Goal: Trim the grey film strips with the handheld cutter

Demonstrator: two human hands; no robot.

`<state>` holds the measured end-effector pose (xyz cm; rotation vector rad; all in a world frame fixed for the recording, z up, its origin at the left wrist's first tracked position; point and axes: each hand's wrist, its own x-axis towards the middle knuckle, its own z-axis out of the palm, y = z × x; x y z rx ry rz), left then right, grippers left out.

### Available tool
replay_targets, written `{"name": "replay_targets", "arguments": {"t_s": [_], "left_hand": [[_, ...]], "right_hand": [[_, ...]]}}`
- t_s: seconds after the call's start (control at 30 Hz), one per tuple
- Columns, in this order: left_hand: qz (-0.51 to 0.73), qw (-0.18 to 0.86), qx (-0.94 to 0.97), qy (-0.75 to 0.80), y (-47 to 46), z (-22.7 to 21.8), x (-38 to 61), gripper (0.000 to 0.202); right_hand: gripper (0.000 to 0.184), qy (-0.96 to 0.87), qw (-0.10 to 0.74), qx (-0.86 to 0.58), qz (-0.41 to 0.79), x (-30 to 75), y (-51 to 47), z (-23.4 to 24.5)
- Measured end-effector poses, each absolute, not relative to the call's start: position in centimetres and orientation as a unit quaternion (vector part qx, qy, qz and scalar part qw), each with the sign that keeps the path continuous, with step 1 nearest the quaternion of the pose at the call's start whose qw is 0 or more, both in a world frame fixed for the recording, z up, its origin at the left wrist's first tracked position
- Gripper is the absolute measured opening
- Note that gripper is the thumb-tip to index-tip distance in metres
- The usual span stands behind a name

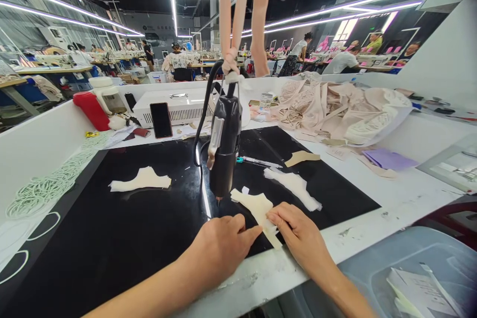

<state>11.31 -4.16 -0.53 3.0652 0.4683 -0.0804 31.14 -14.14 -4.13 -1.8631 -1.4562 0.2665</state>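
A cut cream fabric piece [257, 204] lies on the black board [149, 228] near its front edge. My right hand [300, 236] pinches its right edge between thumb and fingers. From the other side my left hand [223, 243] meets the same piece, fingers curled and index finger pressed on its edge; its thumb is hidden. Just beyond my left hand hangs a black hand-held tool [224, 149], nose down, on a cable and fabric straps [238, 15]. Similar cream pieces lie to the left [143, 180] and right [292, 186].
A tan cut piece [302, 158] and a pen-like tool [261, 162] lie farther back. Beige garments [335, 109] are heaped at back right. A phone [161, 120] leans on a white box [186, 104]. Green cord [40, 194] is piled left. A plastic bin [406, 248] stands front right.
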Motion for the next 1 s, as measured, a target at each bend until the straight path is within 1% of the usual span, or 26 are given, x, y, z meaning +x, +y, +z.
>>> {"name": "replay_targets", "arguments": {"t_s": [0.13, 0.27, 0.43, 0.57, 0.67, 0.83, 1.0], "left_hand": [[-0.001, 0.054, 0.985, 0.164, -4.0, -0.3, 11.2, 0.031], [0.016, 0.088, 0.980, 0.180, -3.9, -0.3, 11.1, 0.032], [-0.011, 0.059, 0.983, 0.172, -4.0, -0.6, 11.5, 0.038], [-0.026, 0.044, 0.984, 0.171, -4.1, -0.7, 11.8, 0.034], [-0.022, 0.049, 0.983, 0.173, -4.0, -0.5, 11.7, 0.035], [-0.004, 0.060, 0.983, 0.171, -3.9, -0.4, 11.6, 0.038], [0.021, 0.088, 0.982, 0.166, -3.8, -0.5, 11.6, 0.035]], "right_hand": [[0.038, -0.544, 0.396, -0.733, 0.101, 31.0, -14.1, -4.1], [0.040, -0.530, 0.417, -0.730, 0.112, 30.9, -14.1, -4.2], [0.040, -0.511, 0.445, -0.722, 0.140, 30.6, -14.1, -3.7], [0.037, -0.479, 0.485, -0.716, 0.153, 30.9, -13.7, -2.4], [0.038, -0.441, 0.525, -0.706, 0.175, 31.6, -12.8, -1.3], [0.051, -0.368, 0.620, -0.647, 0.247, 33.0, -9.5, 0.3], [0.057, -0.318, 0.736, -0.552, 0.230, 34.3, -6.1, 2.4]]}}
